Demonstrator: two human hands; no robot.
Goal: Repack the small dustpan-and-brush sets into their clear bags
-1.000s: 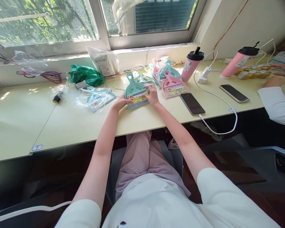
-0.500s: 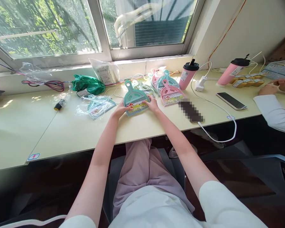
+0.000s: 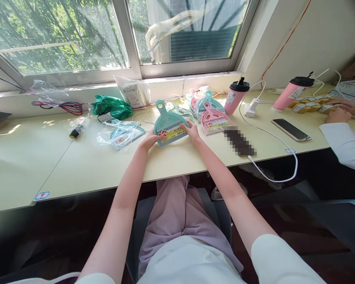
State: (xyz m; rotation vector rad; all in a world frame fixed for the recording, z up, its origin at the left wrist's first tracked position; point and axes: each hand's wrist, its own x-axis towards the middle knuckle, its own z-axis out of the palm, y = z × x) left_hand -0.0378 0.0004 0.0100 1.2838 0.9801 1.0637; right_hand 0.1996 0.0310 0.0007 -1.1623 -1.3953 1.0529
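Both of my hands hold a teal dustpan-and-brush set (image 3: 169,121) with a yellow label, tilted, its handle pointing away from me. My left hand (image 3: 150,139) grips its lower left corner, thumb on the label. On the right edge my right hand (image 3: 191,131) pinches it, thumb also in front. Just right of it lies a pink set (image 3: 214,118), and behind that another teal set (image 3: 210,103). A yellow-green set (image 3: 182,111) is partly hidden behind the held one. To the left rests a teal set in clear plastic (image 3: 126,134).
A green bag (image 3: 112,106), a screwdriver-like tool (image 3: 76,131) and coiled wires (image 3: 72,107) are at left. Right are two pink cups (image 3: 236,97), (image 3: 292,94), a charging phone (image 3: 239,142), its looping cable, another phone (image 3: 291,129) and a person's hands (image 3: 339,114).
The view has shifted slightly. The held teal set is tilted a little more. At far right, the other person's hands have moved toward the small yellow packs.
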